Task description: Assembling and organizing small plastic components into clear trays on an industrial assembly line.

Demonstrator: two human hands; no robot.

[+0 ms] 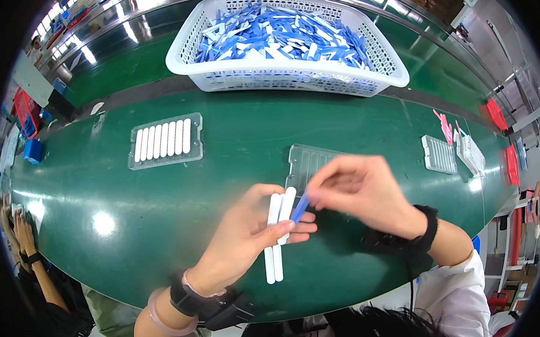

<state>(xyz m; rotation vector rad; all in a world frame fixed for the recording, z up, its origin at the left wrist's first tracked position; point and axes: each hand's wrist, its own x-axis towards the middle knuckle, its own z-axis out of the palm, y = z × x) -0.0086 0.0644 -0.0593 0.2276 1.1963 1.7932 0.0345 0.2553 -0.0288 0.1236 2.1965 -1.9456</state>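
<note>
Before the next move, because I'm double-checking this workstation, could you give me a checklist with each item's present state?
1. White sticks gripped by the left hand: ok, thumb across them.
2. Right hand free: not ok, it pinches a blue strip.
3. Grooved clear tray beyond that hand fully visible: not ok, partly hidden.
4. Left-side clear tray flat, its white sticks side by side: ok.
5. Perforated white basket stocked: ok, heaped with blue and white pieces.

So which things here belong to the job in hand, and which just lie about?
Probably the job: white rounded sticks, slim blue piece, clear grooved plastic tray, white perforated plastic basket.
Probably just lying about: blue box, red plastic bins.
</note>
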